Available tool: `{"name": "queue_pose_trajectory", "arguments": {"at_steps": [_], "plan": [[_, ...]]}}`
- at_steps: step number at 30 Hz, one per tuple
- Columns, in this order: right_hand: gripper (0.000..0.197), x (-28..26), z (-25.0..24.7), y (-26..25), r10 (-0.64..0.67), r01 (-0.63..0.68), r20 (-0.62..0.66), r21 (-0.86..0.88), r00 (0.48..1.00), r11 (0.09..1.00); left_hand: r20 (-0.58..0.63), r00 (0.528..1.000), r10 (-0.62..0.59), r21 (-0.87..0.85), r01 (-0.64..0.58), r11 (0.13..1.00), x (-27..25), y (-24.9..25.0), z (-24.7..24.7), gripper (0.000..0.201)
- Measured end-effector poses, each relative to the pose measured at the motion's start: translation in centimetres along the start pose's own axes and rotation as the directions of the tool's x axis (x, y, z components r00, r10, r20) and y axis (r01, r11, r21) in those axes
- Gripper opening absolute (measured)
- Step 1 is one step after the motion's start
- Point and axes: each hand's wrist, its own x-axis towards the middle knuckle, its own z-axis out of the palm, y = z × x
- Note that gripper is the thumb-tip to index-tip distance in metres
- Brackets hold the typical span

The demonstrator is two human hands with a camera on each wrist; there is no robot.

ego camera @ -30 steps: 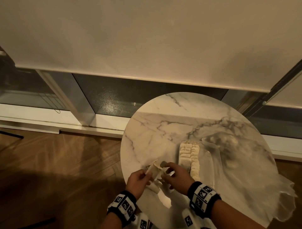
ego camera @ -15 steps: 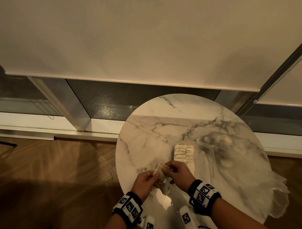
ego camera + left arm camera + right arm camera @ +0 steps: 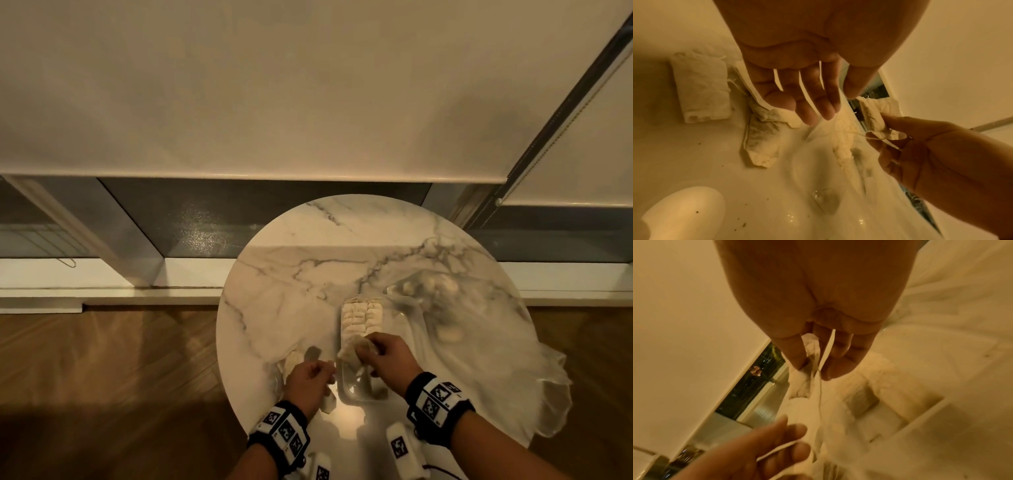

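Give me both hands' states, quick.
Left hand: open, fingers relaxed, holding nothing.
Right hand: pinching a small white sachet.

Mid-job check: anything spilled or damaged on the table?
Yes. Dark crumbs dot the white marble table near a crumpled, dark-stained paper sachet, suggesting it leaked. The right hand pinches another pale sachet.

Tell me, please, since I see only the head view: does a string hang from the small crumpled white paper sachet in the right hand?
Observer: Yes, the right wrist view shows a thin string dangling from the crumpled white sachet that the right hand pinches.
Operator: Does the left hand hold anything?
Observer: No, the left wrist view shows its fingers straight and empty.
Operator: What lies by them?
Observer: A torn, dark-stained white sachet, flat on the white marble table.
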Motion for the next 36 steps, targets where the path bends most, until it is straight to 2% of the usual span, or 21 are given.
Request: {"name": "queue_pose_trajectory", "arguments": {"at_steps": [2,5,9,12,16,20,25,29,32,34,36], "plan": [[0.009,0.6,-1.2,0.7,0.044,-0.045,-0.076,-0.004,0.996,0.999,-0.05,0.999,0.013,0.136,-0.006,0.991,0.4,0.0,0.5,0.017],[0.02,1.6,-2.0,1.7,0.075,-0.082,-0.111,-0.061,0.991,0.995,-0.044,0.999,0.026,0.241,-0.015,0.971,0.6,0.5,1.2,0.013],[0.016,2.9,-1.4,2.3,0.083,-0.083,-0.01,-0.264,0.996,0.961,-0.018,1.0,0.016,0.294,-0.01,0.956,1.0,1.0,2.1,0.015],[0.015,3.7,-0.6,1.9,0.096,-0.047,0.086,-0.45,0.992,0.892,-0.02,1.0,0.01,0.32,-0.003,0.947,1.2,0.9,2.4,0.012],[0.011,4.4,0.1,1.4,0.148,-0.062,0.126,-0.523,0.981,0.85,-0.033,0.999,0.017,0.322,-0.005,0.947,1.4,0.7,2.4,0.011],[0.013,5.0,0.4,1.0,0.137,-0.047,0.116,-0.568,0.984,0.822,-0.029,0.999,0.015,0.305,-0.005,0.952,1.5,0.4,2.5,0.01],[0.019,5.6,0.5,1.0,0.093,-0.047,0.064,-0.511,0.994,0.858,-0.027,0.999,0.029,0.321,-0.019,0.947,1.6,0.1,2.4,0.008],[0.026,5.3,0.1,1.2,0.063,-0.082,-0.067,-0.325,0.996,0.942,-0.037,0.999,0.032,0.325,-0.019,0.945,1.6,0.1,2.4,0.009],[0.019,4.4,-0.3,1.3,-0.006,-0.029,-0.151,-0.231,0.989,0.973,-0.039,0.999,0.035,0.339,-0.019,0.94,1.7,-0.2,2.5,0.01],[0.015,3.9,-0.3,1.4,0.003,-0.031,-0.115,-0.247,0.993,0.969,-0.039,0.999,0.025,0.337,-0.011,0.941,1.7,-0.4,2.5,0.013],[0.017,3.6,0.0,1.7,0.044,-0.041,0.003,-0.343,0.999,0.939,-0.039,0.999,0.015,0.319,-0.002,0.948,1.7,-0.5,2.5,0.015]]}}
